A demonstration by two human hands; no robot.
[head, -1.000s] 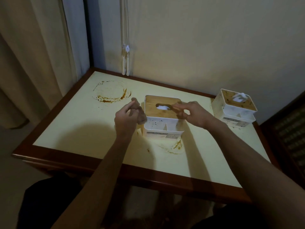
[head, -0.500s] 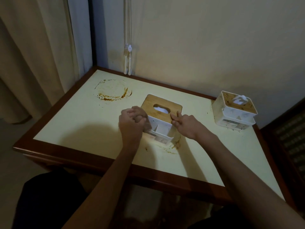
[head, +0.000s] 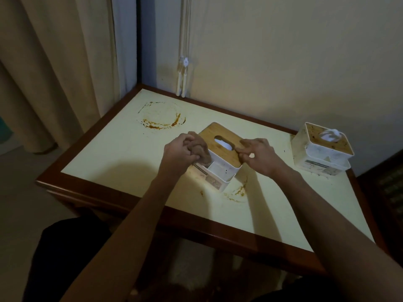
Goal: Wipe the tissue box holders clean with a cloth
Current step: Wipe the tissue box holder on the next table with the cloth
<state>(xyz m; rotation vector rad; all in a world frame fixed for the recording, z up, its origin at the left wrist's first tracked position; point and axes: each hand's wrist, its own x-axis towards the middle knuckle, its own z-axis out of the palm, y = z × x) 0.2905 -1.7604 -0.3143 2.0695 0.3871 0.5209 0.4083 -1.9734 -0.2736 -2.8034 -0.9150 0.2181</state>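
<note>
A: A cream-topped bench [head: 130, 162] with a dark wooden rim is standing against a pale wall [head: 283, 51], a curtain [head: 54, 62] hanging to its left and blind cords [head: 182, 79] dangling at the far corner.

B: Two tissue box holders are sitting on it. The nearer holder [head: 220, 162], white with a wooden lid, is resting near the bench's middle, turned corner-on to the person. The second holder [head: 322, 151], speckled with brown spots and sprouting a tissue, is sitting well apart at the far right edge.

A: The right hand [head: 259, 155] is steadying the nearer holder, its fingers curling against the lid's right edge.

B: The left hand [head: 180, 152] is working the other side, its fingers bunching a brown cloth [head: 199, 147] and pressing it against the holder's left wall.

A: Brown stains are marking the bench: a large ring [head: 161, 116] near the far left corner, and a smaller smear [head: 237, 191] just in front of the nearer holder.

B: The holder's front compartments are facing the person, with a few dark specks showing on the white plastic.
</note>
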